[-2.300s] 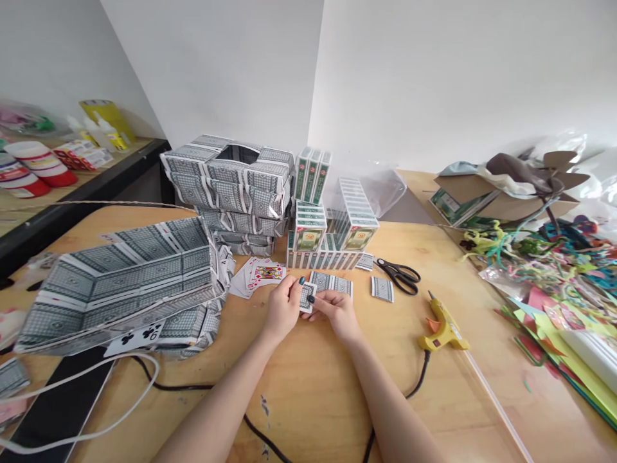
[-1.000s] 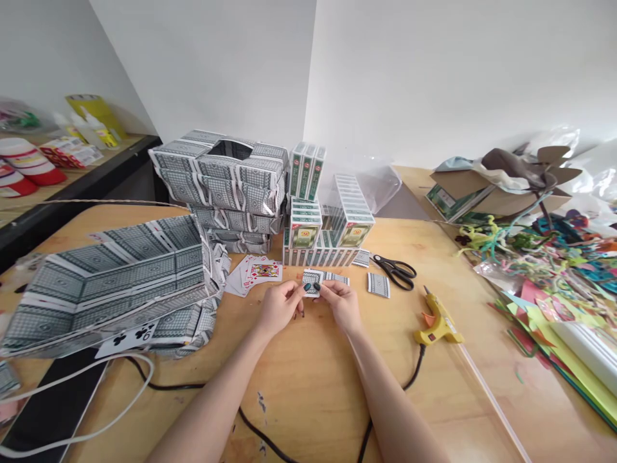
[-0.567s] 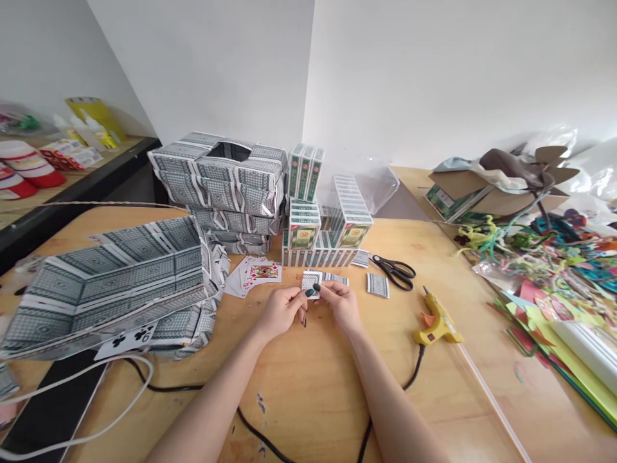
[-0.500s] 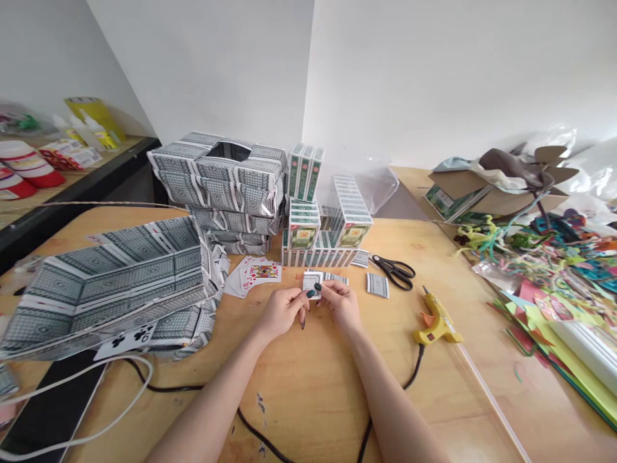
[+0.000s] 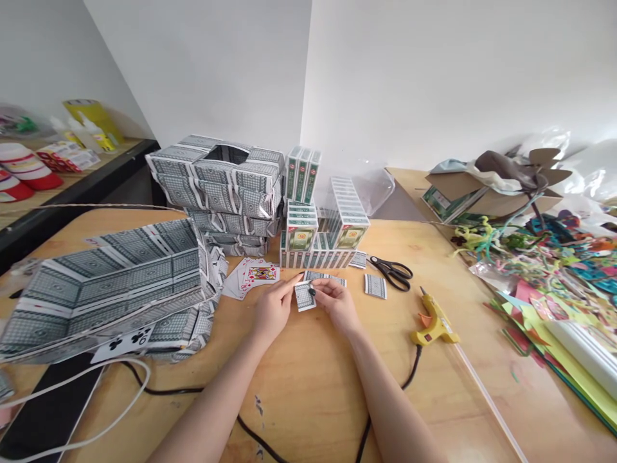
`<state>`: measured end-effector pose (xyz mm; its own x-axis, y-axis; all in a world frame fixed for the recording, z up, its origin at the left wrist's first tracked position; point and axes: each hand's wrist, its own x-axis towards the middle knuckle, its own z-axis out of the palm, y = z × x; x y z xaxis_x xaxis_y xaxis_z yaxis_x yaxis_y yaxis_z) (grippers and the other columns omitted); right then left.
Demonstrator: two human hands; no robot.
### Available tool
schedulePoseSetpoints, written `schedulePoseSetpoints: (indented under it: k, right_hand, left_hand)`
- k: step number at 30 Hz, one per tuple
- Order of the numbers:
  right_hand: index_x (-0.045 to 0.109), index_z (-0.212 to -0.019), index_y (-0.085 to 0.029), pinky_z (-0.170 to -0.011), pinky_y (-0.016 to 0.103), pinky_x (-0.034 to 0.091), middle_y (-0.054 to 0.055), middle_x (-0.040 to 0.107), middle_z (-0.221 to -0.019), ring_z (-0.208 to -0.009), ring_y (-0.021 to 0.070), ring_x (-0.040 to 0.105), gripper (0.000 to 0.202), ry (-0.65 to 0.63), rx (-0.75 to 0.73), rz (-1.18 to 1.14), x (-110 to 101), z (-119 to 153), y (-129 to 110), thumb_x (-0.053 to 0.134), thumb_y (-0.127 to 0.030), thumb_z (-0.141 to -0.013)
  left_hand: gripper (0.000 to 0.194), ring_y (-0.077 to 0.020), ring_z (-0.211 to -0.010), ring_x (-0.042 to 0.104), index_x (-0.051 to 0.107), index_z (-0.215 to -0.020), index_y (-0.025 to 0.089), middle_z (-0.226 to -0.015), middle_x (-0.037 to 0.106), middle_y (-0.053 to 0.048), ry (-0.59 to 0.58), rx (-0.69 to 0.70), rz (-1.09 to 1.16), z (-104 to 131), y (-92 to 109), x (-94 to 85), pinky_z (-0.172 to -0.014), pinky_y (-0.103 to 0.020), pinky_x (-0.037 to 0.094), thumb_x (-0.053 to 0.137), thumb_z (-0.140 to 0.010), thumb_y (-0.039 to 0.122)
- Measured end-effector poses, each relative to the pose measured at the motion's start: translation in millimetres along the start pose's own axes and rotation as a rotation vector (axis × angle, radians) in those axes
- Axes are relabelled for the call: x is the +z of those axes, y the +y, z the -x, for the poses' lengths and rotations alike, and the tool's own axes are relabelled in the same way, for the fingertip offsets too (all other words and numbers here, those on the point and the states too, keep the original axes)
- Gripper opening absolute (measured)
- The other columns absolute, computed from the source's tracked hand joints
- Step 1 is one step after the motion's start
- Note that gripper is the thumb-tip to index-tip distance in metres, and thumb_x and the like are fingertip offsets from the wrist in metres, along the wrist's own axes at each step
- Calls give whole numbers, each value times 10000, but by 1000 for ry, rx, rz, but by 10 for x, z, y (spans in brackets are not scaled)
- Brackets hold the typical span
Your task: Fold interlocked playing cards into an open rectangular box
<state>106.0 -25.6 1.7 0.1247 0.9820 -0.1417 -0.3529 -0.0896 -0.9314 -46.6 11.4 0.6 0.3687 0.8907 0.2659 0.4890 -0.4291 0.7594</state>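
Note:
A small folded piece of playing card (image 5: 304,298) with a grey patterned back is pinched between the thumb and fingers of my right hand (image 5: 337,305). My left hand (image 5: 274,307) is just left of the piece, its index finger stretched out along the top edge and its other fingers partly hidden. Behind the hands another patterned card (image 5: 332,280) lies on the table, partly covered by my fingers. Off to the right is a folded card piece (image 5: 375,286), and a further one (image 5: 358,259) lies near the black scissors (image 5: 393,272).
Stacked card boxes (image 5: 301,238) stand behind my hands. Face-up cards (image 5: 260,273) lie to the left, beside structures made of cards (image 5: 216,180). A yellow glue gun (image 5: 435,321) with a black cord (image 5: 260,439) is at the right. Craft scraps (image 5: 540,283) cover the far right.
The card piece has turned and shifted slightly left and toward me. My left hand has loosened from its pinch and its index finger now stretches forward; my right hand keeps the piece.

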Motion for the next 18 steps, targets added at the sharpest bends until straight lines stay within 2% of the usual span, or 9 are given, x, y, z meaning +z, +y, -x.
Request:
schedulePoseSetpoints:
  k: [4,8,12,18]
  right_hand:
    - [557,-891,-204,-650,291,481,16,680,-763,-666,157,625,391,14,-2,-46,-5,-7,13,740,-322,-566]
    - [580,-859,-181,-677,312,490,33,683,-765,-691,174,632,364,12,10,7,5,-5,11,731,-340,-569]
    - [617,-772,-176,-672,303,492,31,674,-758,-701,174,622,283,12,-3,74,18,-5,18,722,-353,-577]
    - [638,-691,-183,-606,289,488,2,645,-673,-590,143,584,209,16,-17,88,49,4,17,684,-377,-630]
  left_hand:
    - [359,-173,-872,569,526,-1140,206,-996,628,-68,65,-116,148,-25,22,23,-746,-263,422,316,-855,268]
    - [303,-161,-702,579,588,-876,173,-789,646,-44,28,-198,248,-32,31,53,-636,-240,434,387,-826,394]
    - [248,-136,-632,554,574,-773,176,-728,629,-20,40,-181,266,-29,50,59,-589,-217,410,462,-778,397]
    - [319,-96,-493,418,470,-585,170,-513,461,34,85,-233,242,-40,86,82,-460,-192,295,429,-783,416]
